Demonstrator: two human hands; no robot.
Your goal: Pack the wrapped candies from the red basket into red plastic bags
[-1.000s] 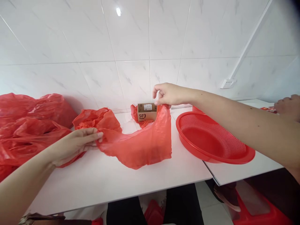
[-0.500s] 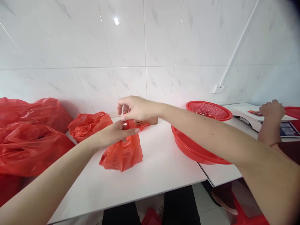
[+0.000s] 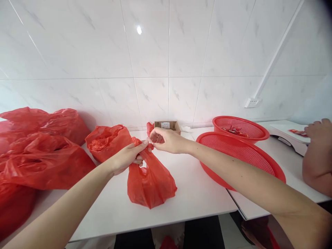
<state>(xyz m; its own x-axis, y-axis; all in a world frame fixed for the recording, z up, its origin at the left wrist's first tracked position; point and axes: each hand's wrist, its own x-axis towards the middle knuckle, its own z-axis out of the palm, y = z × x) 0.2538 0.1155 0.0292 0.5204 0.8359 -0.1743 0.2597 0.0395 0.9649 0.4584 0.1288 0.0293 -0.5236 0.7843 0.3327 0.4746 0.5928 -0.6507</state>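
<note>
A red plastic bag (image 3: 151,185) with a bulging bottom rests on the white table, its top gathered upward. My left hand (image 3: 127,157) is closed around the bag's handles. Close beside it, my right hand (image 3: 168,140) has its fingers curled with the tips near the bag's top by my left thumb. What those fingertips pinch, if anything, is too small to make out. The contents of the bag are hidden by the red plastic.
Large filled red bags (image 3: 46,155) and a smaller red bag (image 3: 107,140) stand at the left. A cardboard box (image 3: 167,126) is by the wall. At the right are an empty red basket (image 3: 241,155), a basket with small packets (image 3: 241,126), a scale (image 3: 290,136) and another person's hand (image 3: 320,129).
The bag now shows more to the right and lower, with its handles stretched in my left hand. My right hand has moved right and down. The view has shifted a little.
</note>
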